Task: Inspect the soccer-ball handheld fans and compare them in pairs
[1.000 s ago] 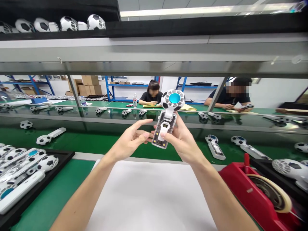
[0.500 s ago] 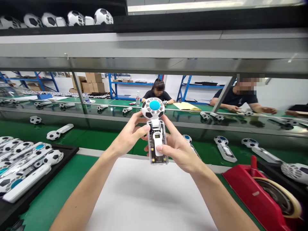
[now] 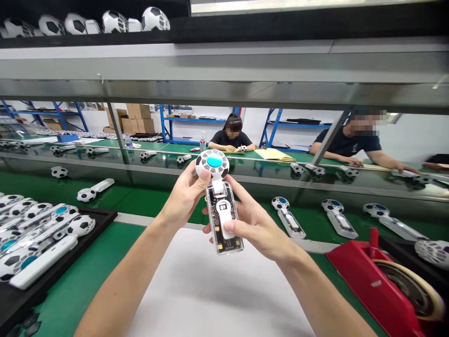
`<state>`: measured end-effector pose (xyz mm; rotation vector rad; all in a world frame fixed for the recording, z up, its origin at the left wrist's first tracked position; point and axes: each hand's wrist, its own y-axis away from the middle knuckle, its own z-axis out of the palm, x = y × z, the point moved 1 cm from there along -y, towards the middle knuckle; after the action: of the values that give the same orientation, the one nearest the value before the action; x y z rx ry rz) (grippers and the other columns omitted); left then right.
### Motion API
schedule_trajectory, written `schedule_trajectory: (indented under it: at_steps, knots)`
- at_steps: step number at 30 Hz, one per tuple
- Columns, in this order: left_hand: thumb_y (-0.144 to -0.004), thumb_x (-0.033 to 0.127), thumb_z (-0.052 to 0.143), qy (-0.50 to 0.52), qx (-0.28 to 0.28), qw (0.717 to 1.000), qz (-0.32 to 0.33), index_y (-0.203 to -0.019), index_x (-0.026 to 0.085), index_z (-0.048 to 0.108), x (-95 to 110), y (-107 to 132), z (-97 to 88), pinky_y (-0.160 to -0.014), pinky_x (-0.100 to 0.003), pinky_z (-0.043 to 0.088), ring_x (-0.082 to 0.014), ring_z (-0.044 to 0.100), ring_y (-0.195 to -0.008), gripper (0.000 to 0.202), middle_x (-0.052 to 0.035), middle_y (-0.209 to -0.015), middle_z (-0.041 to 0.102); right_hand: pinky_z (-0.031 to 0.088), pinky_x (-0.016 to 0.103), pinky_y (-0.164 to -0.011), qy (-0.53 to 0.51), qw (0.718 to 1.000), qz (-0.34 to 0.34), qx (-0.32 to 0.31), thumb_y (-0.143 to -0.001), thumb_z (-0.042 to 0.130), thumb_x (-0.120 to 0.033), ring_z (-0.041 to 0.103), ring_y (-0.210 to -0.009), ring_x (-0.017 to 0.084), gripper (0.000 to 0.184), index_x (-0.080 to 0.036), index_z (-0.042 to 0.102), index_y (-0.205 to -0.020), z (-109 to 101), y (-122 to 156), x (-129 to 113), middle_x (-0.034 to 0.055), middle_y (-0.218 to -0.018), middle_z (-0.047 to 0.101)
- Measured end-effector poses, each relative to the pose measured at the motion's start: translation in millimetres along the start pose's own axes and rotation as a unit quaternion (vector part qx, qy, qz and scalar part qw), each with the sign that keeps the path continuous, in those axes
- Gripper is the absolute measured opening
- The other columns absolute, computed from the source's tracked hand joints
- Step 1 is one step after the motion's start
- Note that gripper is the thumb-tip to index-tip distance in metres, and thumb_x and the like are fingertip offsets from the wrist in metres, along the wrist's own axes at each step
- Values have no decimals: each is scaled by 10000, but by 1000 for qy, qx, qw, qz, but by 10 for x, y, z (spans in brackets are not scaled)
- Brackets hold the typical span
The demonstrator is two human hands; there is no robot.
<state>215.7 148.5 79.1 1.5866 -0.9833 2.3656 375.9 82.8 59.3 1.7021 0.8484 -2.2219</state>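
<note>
I hold a small handheld fan (image 3: 220,206) upright over a white sheet (image 3: 217,290). It has a football-patterned round head with a blue centre and a clear handle that shows the circuit board. My right hand (image 3: 256,224) grips the handle from behind, with the thumb pressed on its white front strip. My left hand (image 3: 184,194) pinches the fan head at its left edge.
A black tray (image 3: 21,299) of several like fans lies at the left. More fans (image 3: 287,217) lie on the green belt beyond. A red tape dispenser (image 3: 382,285) stands at the right. Two people sit at the far bench under a steel shelf (image 3: 224,70).
The fan has come lower and to the left, nearer to me. My left hand, apart from it a second ago, has closed on the fan head.
</note>
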Motion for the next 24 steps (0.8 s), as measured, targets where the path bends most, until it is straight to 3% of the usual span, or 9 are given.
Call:
schedule_trajectory:
  at_steps: [6,14,19,24]
  knots:
    - [-870,499,678,10,4,999,34,-1285,211,566,0,-23,-12,-506,-216,419,-127,599,-686,517,-59,-1010,683,614,400,-827,16,1000,9,-5,-863,716,-196,713,-971,227,956,-411,114,-1573,17,11,-17,102,-1449,463]
    - [-856,520,685,8,9,999,33,-1234,213,576,-26,-47,-62,-539,-227,426,-131,610,-690,499,-58,-1009,695,613,412,-807,12,1000,12,14,-867,699,-178,705,-971,235,931,-383,119,-1567,5,-39,36,98,-1357,510]
    - [-866,485,687,3,3,999,51,-1245,237,571,-32,-62,-75,-571,-224,434,-161,631,-812,468,-57,-1079,688,607,346,-720,28,999,-10,42,-923,629,-204,705,-843,193,745,-324,224,-1537,20,-55,69,40,-1073,601]
    - [-879,480,671,-3,3,999,51,-1261,243,560,-73,-86,-102,-489,-221,383,-132,592,-707,463,-53,-1067,682,615,421,-801,32,999,-12,37,-935,598,-218,679,-870,187,700,-320,246,-1531,-5,-78,97,53,-1138,586]
